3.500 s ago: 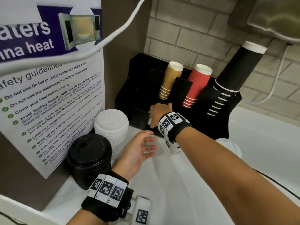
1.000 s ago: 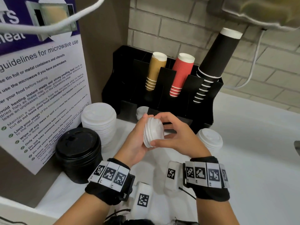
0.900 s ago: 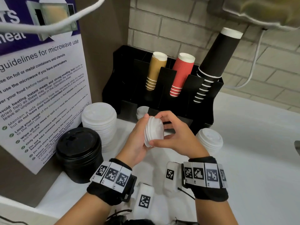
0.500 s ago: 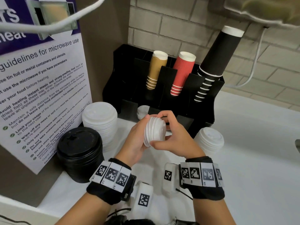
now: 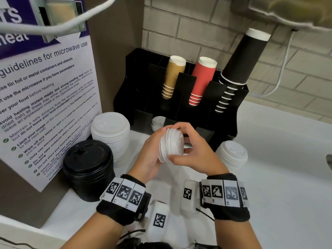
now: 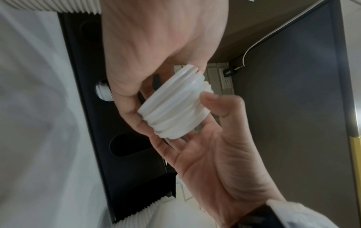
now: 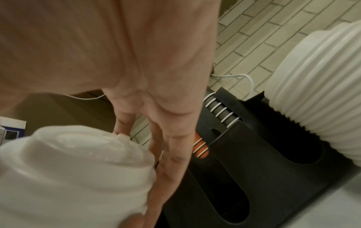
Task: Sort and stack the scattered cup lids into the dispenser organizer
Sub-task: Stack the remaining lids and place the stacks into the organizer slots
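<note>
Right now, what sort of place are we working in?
Probably an office or staff break-room counter: a microwave-use guidelines poster, a black cup organizer holding paper cups, and lid stacks beside it.

Now gripping a small stack of white lids (image 5: 171, 144) between both hands, lifted off the tabletop.

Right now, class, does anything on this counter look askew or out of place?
Yes. The small lid stack gripped by the left hand and right hand is uneven, its rims stepped rather than nested flush. Three lid stacks, black, white and white, stand on the counter outside the organizer.
</note>
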Demonstrator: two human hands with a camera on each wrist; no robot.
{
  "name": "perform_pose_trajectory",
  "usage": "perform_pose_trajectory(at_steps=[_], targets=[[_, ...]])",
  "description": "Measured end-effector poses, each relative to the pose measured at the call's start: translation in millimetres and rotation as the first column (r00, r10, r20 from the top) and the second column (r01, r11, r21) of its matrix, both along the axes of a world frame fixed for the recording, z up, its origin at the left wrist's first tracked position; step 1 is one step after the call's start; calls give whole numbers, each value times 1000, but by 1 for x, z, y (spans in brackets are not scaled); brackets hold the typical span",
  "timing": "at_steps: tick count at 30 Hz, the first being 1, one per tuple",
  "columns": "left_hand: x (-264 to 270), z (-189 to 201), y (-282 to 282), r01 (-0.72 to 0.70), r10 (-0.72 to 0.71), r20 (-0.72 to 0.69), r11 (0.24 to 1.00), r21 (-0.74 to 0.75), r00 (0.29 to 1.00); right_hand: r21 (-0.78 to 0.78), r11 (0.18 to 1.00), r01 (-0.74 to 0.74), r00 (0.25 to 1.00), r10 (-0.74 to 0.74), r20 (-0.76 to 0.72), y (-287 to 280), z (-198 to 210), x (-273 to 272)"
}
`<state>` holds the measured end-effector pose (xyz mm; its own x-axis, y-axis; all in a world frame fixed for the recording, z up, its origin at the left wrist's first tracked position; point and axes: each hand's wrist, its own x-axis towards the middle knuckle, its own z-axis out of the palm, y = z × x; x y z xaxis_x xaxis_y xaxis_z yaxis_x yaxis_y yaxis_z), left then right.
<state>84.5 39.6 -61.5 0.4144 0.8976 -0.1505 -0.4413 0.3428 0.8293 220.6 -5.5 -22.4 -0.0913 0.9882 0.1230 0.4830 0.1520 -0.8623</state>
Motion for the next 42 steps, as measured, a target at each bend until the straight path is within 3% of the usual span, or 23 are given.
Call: perform_pose_trajectory(at_steps=[22,29,32,37,39,42], targets=[[7,2,-3,-102,102,-6,992,-75,995,23,1000,-17,998,16,59,2,-4,-4],[8,2,-5,-39,49,88,993,-110,995,27,998,-61,977,54,205,11,1,-1],[7,3,-4,-66,73,65,992,-105,995,44,994,-98,961,83,265,25,16,5],[6,-3,0,-201,202,-8,969,-140,979,266,962,61,934,-149,324,87,43,12],[6,-9,0,-234,231,-39,961,-147,972,242,965,99,898,-192,397,115,44,6],[4,-15,2,-247,240,-61,953,-174,969,111,992,64,806,-117,580,144,34,-5]])
